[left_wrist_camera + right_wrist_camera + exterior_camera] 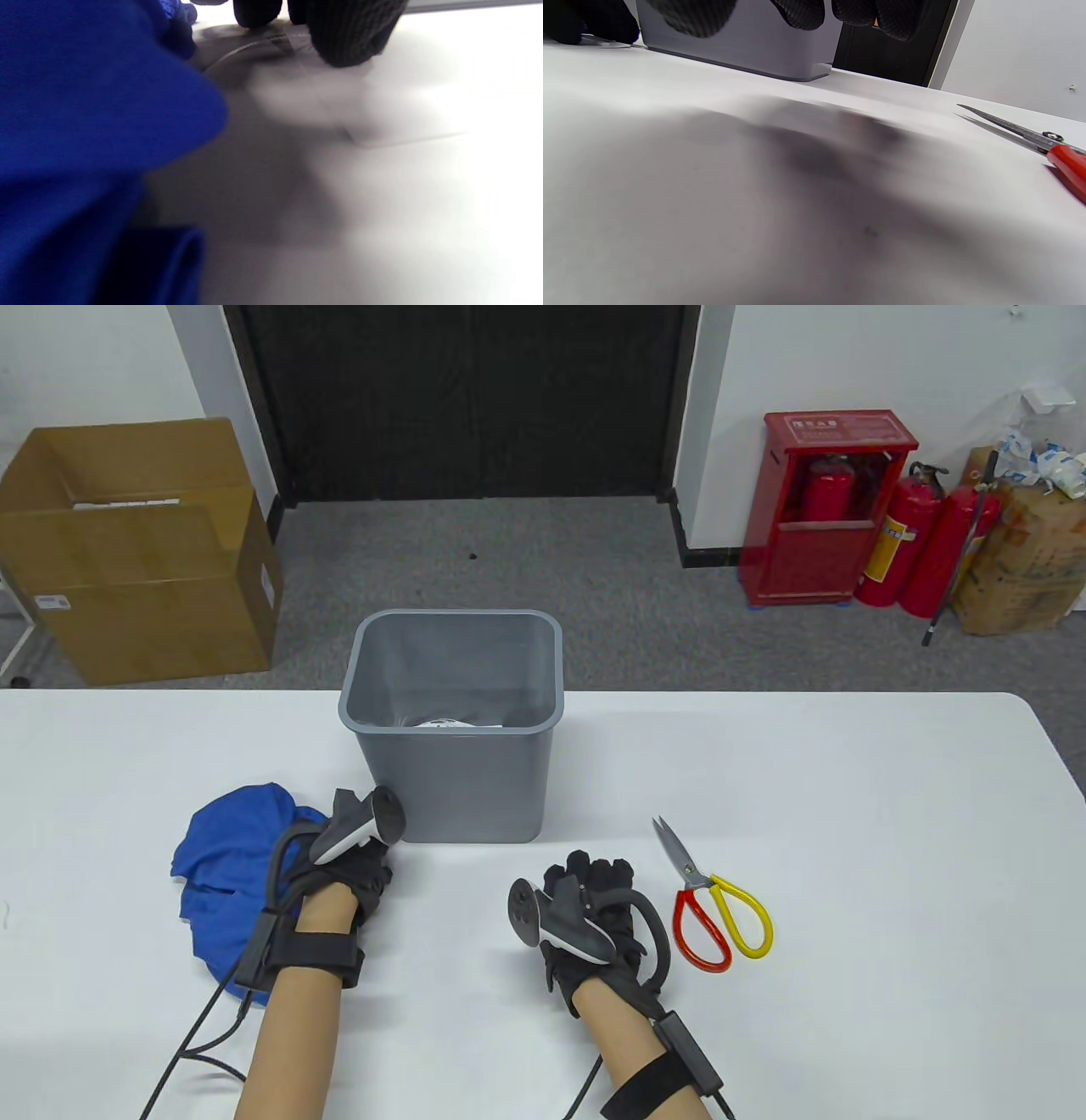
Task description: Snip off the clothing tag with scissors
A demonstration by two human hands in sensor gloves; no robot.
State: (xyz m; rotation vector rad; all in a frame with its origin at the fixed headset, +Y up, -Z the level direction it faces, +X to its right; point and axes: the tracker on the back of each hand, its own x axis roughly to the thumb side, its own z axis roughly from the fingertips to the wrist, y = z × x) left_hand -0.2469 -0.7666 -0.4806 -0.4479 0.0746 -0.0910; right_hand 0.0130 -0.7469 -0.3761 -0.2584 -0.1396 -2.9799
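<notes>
A crumpled blue garment [225, 865] lies on the white table at the left; it fills the left of the left wrist view [85, 127]. My left hand [373, 882] rests at its right edge, fingertips [348, 38] pressing down on the table over a thin pale flat piece; I cannot tell whether that is the tag. Scissors [713, 899] with one red and one yellow handle lie shut on the table, also in the right wrist view [1031, 135]. My right hand [594, 869] lies on the table just left of them, fingers stretched out, holding nothing.
A grey bin [458, 729] stands on the table just behind both hands, with something white in its bottom; it also shows in the right wrist view [746, 46]. Cables run from both wrists toward the table's near edge.
</notes>
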